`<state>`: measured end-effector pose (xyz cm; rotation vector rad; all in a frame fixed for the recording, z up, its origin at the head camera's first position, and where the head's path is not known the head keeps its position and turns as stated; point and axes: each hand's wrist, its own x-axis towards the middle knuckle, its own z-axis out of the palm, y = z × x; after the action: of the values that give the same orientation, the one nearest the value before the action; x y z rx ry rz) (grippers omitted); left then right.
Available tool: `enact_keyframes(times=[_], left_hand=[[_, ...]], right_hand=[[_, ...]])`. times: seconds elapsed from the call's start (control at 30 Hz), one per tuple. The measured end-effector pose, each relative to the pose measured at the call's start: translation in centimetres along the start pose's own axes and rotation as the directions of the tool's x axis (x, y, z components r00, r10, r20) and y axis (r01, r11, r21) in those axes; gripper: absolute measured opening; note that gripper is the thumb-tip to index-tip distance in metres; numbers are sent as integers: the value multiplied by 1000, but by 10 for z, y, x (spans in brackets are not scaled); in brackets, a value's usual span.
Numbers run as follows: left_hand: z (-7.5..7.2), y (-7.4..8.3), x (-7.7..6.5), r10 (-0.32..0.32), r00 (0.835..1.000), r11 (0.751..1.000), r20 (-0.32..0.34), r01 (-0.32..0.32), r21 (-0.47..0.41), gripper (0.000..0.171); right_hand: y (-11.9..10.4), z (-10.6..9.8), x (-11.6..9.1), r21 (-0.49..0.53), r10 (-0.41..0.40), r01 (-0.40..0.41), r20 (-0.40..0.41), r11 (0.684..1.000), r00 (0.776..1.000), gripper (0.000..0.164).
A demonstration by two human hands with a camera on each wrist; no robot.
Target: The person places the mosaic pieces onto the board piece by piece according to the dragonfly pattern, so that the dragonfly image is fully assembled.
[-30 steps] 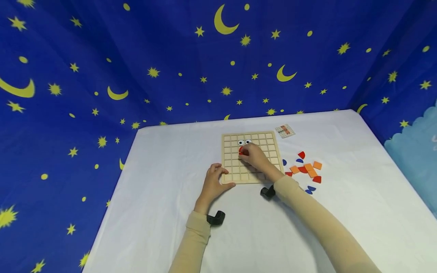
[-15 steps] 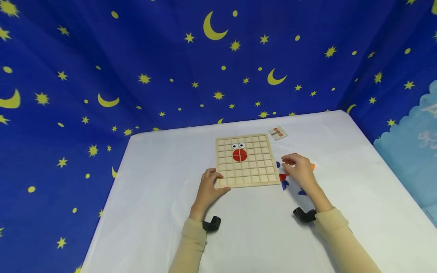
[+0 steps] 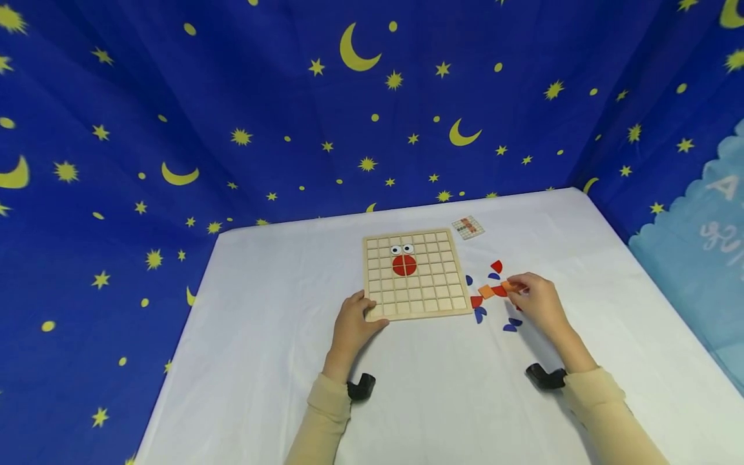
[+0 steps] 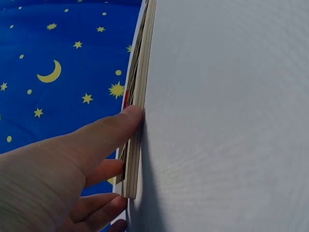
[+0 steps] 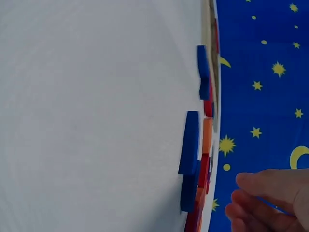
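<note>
A white cloth covers the tabletop, and a deep blue curtain with yellow moons and stars rises behind and at the sides; to the right of the board and well apart from it, a pale blue patch with white lettering shows. The wooden board, marked off in squares, lies flat on the cloth, bearing two eye pieces and, just below them, four red quarters forming a disc. Of the two hands, well apart, the left hand grips the board's near left corner. To the board's right, the right hand, fingers loosely bent, is over an orange square; whether it touches, I cannot tell. Near that side lie loose red pieces and blue half-discs; a small patterned card sits by the board's far right corner. Only the left wrist view shows the layered grain of the board's edge under the thumb; the right wrist view shows how thick the blue half-discs are, and the hand's fingertips clear of them.
</note>
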<state>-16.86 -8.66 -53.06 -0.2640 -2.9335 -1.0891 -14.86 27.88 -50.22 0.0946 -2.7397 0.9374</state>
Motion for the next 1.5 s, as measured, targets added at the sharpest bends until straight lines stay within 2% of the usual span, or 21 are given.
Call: enact_keyframes(times=[0.13,0.3,0.43,0.73,1.17,1.37,1.5], left_hand=[[2,0,-1,15,1000,1000,-25,-15,6,48],[3,-2,-3,41,998,999,-42,-41,9,49],[3,-1,-4,50,997,999,-54,-49,15,49],[2,-2,-5,79,994,997,-75,-77,22,49],[2,-3,-6,63,995,998,-75,-63,3,48],[2,-3,-6,78,993,997,-86,-77,14,47],[2,-2,-5,74,994,997,-85,-73,9,47]], right_hand=[[2,0,0,-34,37,-36,8,999,999,27],[3,2,3,-75,123,-116,89,990,988,36],[4,5,4,-84,152,-142,123,986,981,40],[6,11,7,-87,158,-150,95,985,983,38],[13,14,9,-81,133,-127,76,989,988,35],[11,16,10,-91,142,-131,124,987,982,39],[11,15,12,-90,107,-94,159,992,981,35]])
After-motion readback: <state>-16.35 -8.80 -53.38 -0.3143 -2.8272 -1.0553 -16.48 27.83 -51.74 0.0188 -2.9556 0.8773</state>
